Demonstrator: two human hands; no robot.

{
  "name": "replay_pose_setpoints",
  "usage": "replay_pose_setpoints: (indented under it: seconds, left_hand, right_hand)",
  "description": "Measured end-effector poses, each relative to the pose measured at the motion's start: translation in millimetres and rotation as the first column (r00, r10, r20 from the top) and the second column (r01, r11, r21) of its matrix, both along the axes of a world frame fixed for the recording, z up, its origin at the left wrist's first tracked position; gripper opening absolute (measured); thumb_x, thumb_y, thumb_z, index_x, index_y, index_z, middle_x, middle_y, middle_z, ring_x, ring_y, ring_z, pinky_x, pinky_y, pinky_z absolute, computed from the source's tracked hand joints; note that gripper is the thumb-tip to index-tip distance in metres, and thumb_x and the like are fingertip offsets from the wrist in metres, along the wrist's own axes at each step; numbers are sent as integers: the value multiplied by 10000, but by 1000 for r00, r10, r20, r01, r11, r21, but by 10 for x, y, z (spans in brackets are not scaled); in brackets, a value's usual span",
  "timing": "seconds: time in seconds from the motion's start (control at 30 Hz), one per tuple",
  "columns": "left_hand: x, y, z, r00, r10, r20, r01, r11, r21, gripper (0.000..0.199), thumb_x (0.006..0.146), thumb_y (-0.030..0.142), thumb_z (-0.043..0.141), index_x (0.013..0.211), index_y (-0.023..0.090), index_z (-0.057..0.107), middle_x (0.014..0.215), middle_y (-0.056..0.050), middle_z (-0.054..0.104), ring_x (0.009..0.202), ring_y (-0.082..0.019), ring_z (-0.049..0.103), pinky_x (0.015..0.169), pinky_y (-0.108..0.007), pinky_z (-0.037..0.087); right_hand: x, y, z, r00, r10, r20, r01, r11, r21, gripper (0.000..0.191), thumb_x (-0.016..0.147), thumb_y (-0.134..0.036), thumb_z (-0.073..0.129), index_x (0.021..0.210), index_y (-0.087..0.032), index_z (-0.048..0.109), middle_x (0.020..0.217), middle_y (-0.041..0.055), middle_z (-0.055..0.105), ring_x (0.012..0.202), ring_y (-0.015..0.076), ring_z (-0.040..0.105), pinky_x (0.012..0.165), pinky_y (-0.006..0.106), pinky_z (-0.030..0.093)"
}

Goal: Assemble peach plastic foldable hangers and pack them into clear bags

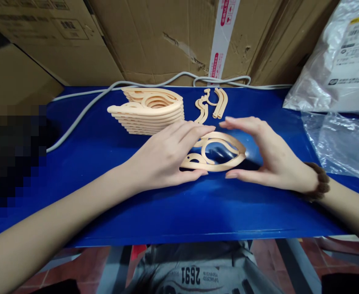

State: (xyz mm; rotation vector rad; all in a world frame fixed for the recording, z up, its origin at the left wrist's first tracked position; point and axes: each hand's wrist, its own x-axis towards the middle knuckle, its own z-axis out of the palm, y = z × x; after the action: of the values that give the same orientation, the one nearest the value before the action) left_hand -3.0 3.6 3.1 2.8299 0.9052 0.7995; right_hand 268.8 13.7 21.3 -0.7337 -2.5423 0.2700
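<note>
A beige plastic folding hanger lies on the blue table, its curved end to the right. My left hand covers its left end, with the thumb along the near edge and the fingers along the far edge. Around the right end curves my right hand, thumb and fingers apart, with a gap to the hanger. A stack of similar folded beige hangers stands just beyond my left hand. Behind the hanger lie loose curved arm pieces and small hook pieces.
A grey-white cable runs along the back of the blue table. Cardboard boxes rise behind it. At the right are a labelled plastic parcel bag and clear plastic film. The table's front edge is close to my body.
</note>
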Motion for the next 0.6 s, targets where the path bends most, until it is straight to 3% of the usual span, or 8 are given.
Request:
replay_pose_setpoints:
  seconds: [0.13, 0.2, 0.3, 0.4, 0.53, 0.6]
  left_hand:
    - [-14, -59, 197, 999, 47, 1, -47, 998, 47, 641, 902, 325, 703, 1447, 136, 425, 1442, -178, 566, 1354, -328, 533, 1173, -502, 424]
    - [-61, -63, 339, 997, 79, 17, -81, 994, 71, 661, 894, 328, 718, 1449, 118, 429, 1444, -184, 555, 1354, -332, 521, 1173, -510, 419]
    - [-244, 6, 574, 987, 148, 58, -154, 982, 106, 717, 879, 375, 731, 1478, 119, 431, 1405, -162, 565, 1279, -323, 551, 1122, -518, 458]
    - [-560, 185, 738, 977, 191, 96, -195, 980, 35, 818, 849, 526, 740, 1512, 160, 434, 1395, -125, 569, 1268, -300, 581, 1107, -498, 480]
    - [-960, 472, 758, 969, 244, 30, -242, 969, -50, 772, 818, 504, 724, 1489, 216, 473, 1375, -34, 623, 1242, -291, 604, 1072, -604, 422]
    - [-1056, 558, 721, 965, 260, 28, -256, 961, -107, 726, 823, 475, 693, 1468, 201, 500, 1397, -36, 618, 1233, -281, 610, 1036, -601, 421]
  right_hand:
    - [79, 20, -3, 970, -1, -243, -29, 992, -119, 747, 956, -574, 594, 1599, -321, 311, 1531, 135, 477, 1348, 332, 512, 1156, 514, 397]
    - [106, 52, -28, 959, -5, -285, -41, 987, -154, 702, 988, -630, 483, 1592, -305, 332, 1499, 132, 505, 1333, 328, 528, 1143, 504, 410]
    - [105, 94, -66, 982, 34, -185, -69, 980, -186, 673, 1014, -660, 382, 1559, -265, 381, 1425, 127, 579, 1276, 310, 582, 1093, 493, 451]
    - [71, 112, -92, 996, 83, 31, -77, 984, -159, 636, 1018, -617, 439, 1520, -226, 441, 1454, 152, 584, 1304, 323, 573, 1071, 507, 453]
    - [37, 115, -117, 984, 102, 146, -81, 986, -145, 633, 995, -595, 521, 1487, -197, 502, 1474, 177, 572, 1319, 338, 566, 1062, 532, 451]
    - [36, 118, -126, 980, 99, 175, -73, 986, -150, 619, 990, -592, 536, 1461, -191, 536, 1471, 184, 572, 1316, 339, 567, 1062, 544, 451]
